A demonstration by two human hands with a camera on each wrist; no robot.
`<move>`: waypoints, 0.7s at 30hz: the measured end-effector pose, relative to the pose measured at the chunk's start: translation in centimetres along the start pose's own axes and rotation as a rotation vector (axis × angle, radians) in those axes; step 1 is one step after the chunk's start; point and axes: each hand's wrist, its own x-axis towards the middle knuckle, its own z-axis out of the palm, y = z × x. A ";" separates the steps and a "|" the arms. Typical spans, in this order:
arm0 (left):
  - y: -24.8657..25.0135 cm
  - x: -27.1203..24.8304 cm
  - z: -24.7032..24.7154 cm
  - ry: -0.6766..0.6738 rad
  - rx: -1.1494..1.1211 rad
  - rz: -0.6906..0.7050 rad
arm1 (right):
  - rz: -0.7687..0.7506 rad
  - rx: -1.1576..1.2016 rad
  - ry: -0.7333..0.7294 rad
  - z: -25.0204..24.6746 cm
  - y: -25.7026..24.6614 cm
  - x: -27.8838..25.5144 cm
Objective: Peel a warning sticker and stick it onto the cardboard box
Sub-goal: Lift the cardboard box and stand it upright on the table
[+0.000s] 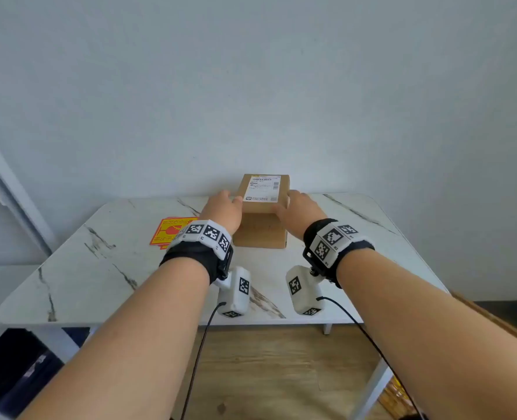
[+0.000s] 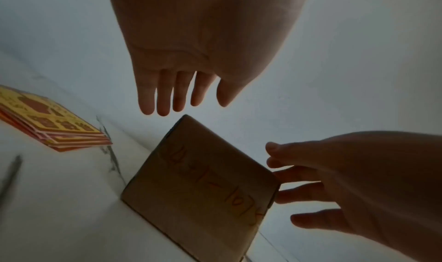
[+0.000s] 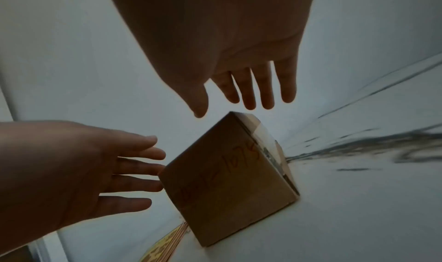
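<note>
A brown cardboard box (image 1: 263,225) stands at the back middle of the marble table, a white shipping label (image 1: 263,187) on its top and red writing on its near face (image 2: 208,179). My left hand (image 1: 222,212) is at its left side and my right hand (image 1: 299,212) at its right side, both with fingers straight and spread. In the wrist views the fingertips (image 2: 165,107) (image 3: 248,99) hang just short of the box's upper corners. A stack of yellow and red warning stickers (image 1: 167,234) (image 2: 50,122) lies left of the box, partly behind my left wrist.
The white marble table (image 1: 99,277) ends at a pale wall behind the box. Wooden floor (image 1: 281,374) shows below the near edge. A dark object (image 1: 17,365) sits under the table's left side.
</note>
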 end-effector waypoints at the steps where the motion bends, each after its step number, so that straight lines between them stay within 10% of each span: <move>1: 0.0 0.3 0.1 -0.028 0.010 -0.015 | 0.025 0.001 -0.012 0.3 0.0 0.4; 11: -1.5 0.8 1.2 -0.114 0.030 0.025 | 0.190 0.300 -0.099 2.0 0.8 0.9; 21: -1.3 -3.0 0.6 -0.093 -0.073 0.001 | 0.051 0.207 0.020 0.7 1.6 -3.1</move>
